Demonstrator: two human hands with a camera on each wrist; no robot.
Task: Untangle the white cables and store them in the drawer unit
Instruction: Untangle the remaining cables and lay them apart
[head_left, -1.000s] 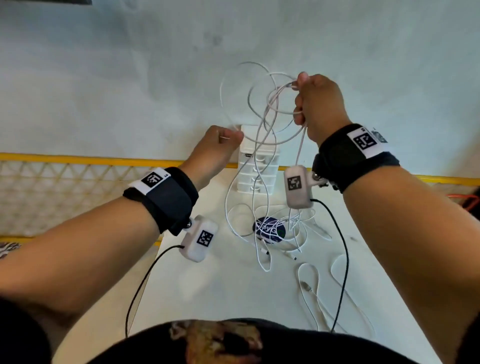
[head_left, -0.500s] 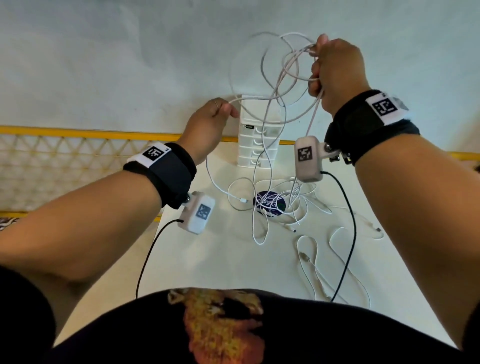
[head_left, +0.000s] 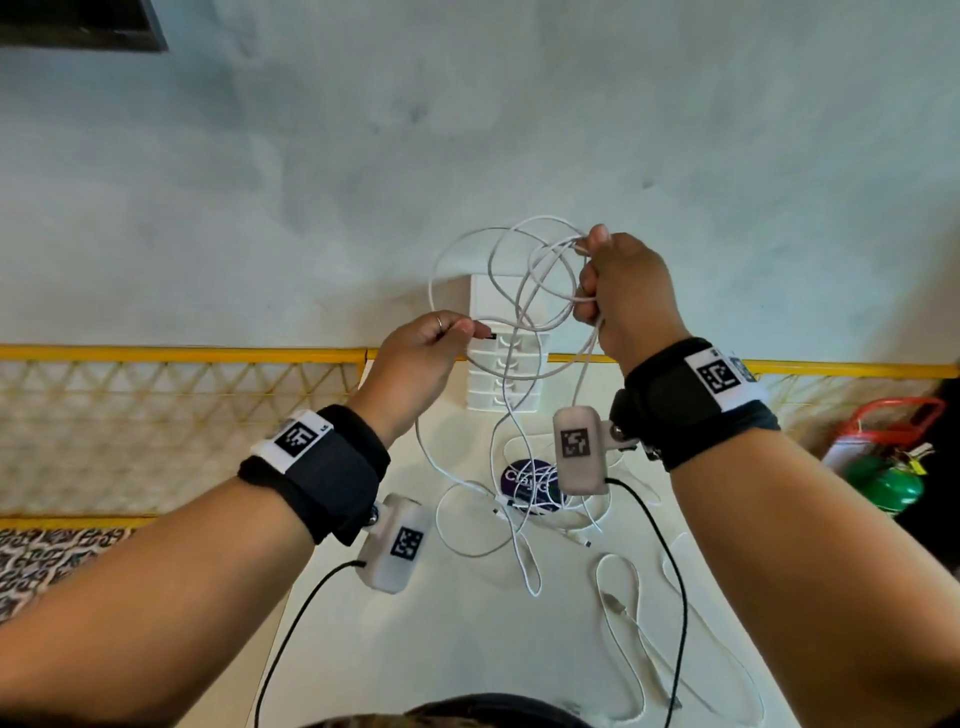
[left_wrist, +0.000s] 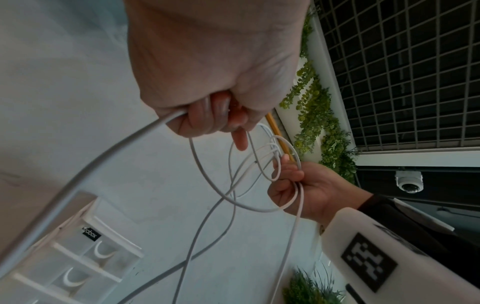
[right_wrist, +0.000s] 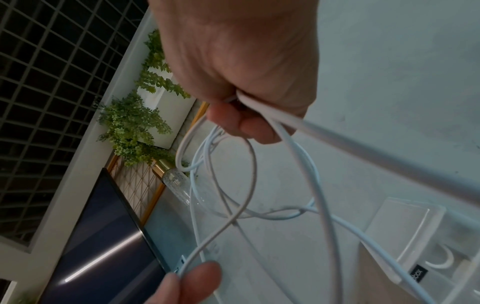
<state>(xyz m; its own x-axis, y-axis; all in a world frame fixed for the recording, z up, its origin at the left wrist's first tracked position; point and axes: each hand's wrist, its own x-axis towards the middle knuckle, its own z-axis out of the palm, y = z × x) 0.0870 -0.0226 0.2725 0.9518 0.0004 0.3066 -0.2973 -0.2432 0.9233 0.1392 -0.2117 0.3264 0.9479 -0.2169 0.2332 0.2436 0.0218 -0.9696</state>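
Observation:
A tangle of white cables (head_left: 524, 291) hangs in the air in front of the white drawer unit (head_left: 506, 358) at the table's far edge. My right hand (head_left: 618, 291) grips a bunch of loops (right_wrist: 249, 164) at the top of the tangle. My left hand (head_left: 426, 348), lower and to the left, pinches one cable strand (left_wrist: 166, 121) near its end. More of the white cables (head_left: 498, 519) trail down onto the table (head_left: 415, 649) and lie in loose loops there.
A round purple sticker (head_left: 530, 480) lies on the table under the cables. A yellow lattice rail (head_left: 182, 395) runs behind the table. A green and red object (head_left: 888, 457) sits off the table's right side. Black wrist-camera leads (head_left: 670, 571) hang across the table.
Both hands have come down from their raised position, and the tangle has dropped with them. My left hand has moved right, closer to the drawer unit and to my right hand.

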